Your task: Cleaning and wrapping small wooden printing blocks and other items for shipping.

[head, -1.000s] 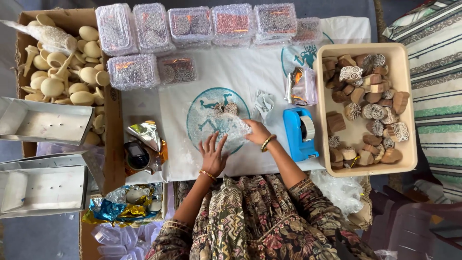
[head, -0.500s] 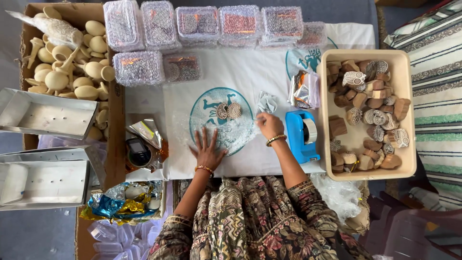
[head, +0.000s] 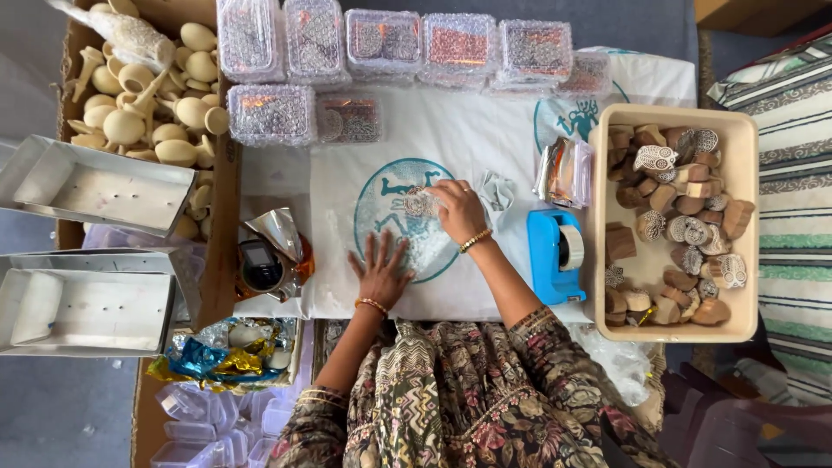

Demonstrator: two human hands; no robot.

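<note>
White printed cloth (head: 485, 139) covers your table; your left hand (head: 380, 273) presses the bubble wrap (head: 425, 247) with splayed fingers, your right hand (head: 458, 211) curls over the carved stamps (head: 419, 203).

The right hand (head: 459, 211) has moved from the bubble wrap's (head: 416, 238) right edge up onto the carved stamps (head: 419, 203), apparently covering one, while the left hand (head: 380, 275) spread flatter on the wrap

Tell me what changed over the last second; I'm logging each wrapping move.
The right hand moved from the bubble wrap's right edge up and left onto the round carved stamps, folding wrap over them. The left hand slid slightly back but stayed flat on the wrap. The tape dispenser and tray of wooden blocks stayed put.
</note>
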